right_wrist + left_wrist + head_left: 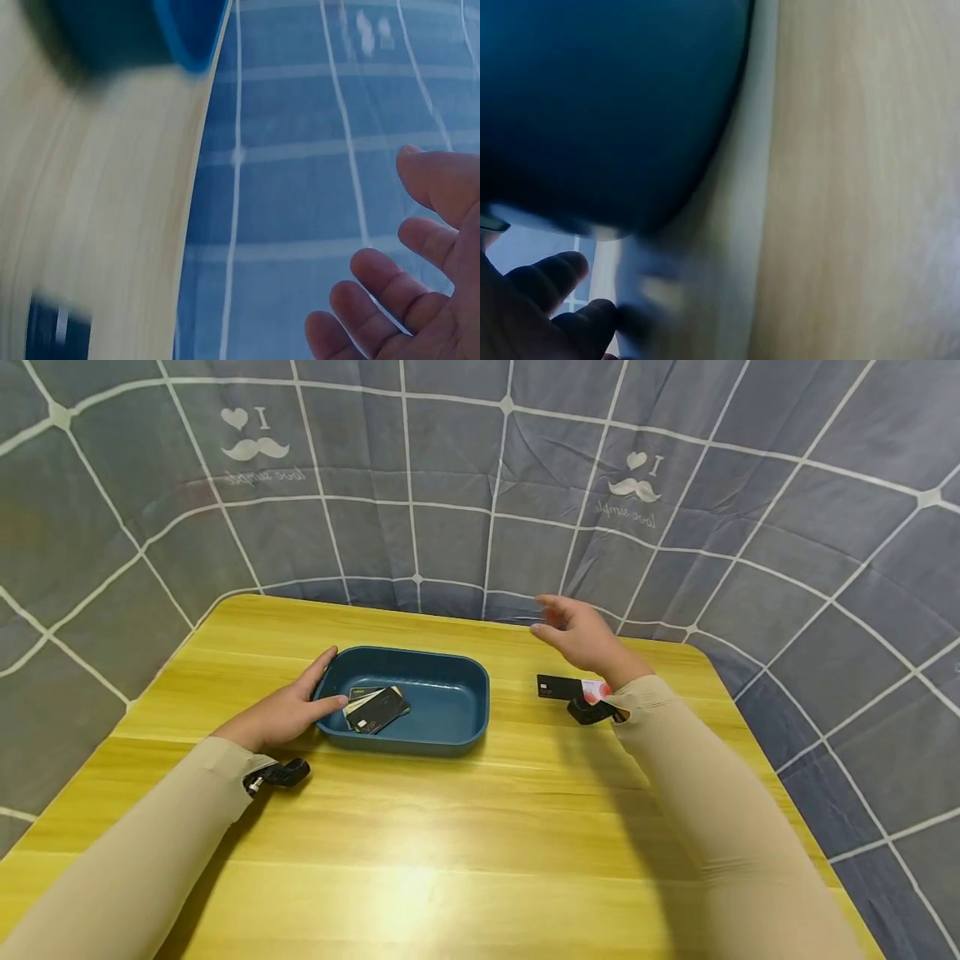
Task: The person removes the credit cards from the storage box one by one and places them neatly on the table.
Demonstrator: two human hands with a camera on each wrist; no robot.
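A dark blue rectangular bin [450, 702] stands on the table, with several overlapping cards inside its left end. The top one is a black VIP card [378, 710] with a chip. At the bin's left end my left hand [288, 710] holds the rim, thumb over it and fingers along the outside wall. My right hand [581, 631] is raised over the table's far right part, fingers spread and nothing in them. Below that wrist lie another black card [558, 687] and a pink-and-white card [595, 690], partly covered by the wrist camera.
The yellow wood-grain table [420, 843] has a rounded far edge. A grey-blue curtain [450, 460] with white grid lines hangs behind and along both sides. Black wrist cameras [287, 772] are strapped on under both beige sleeves.
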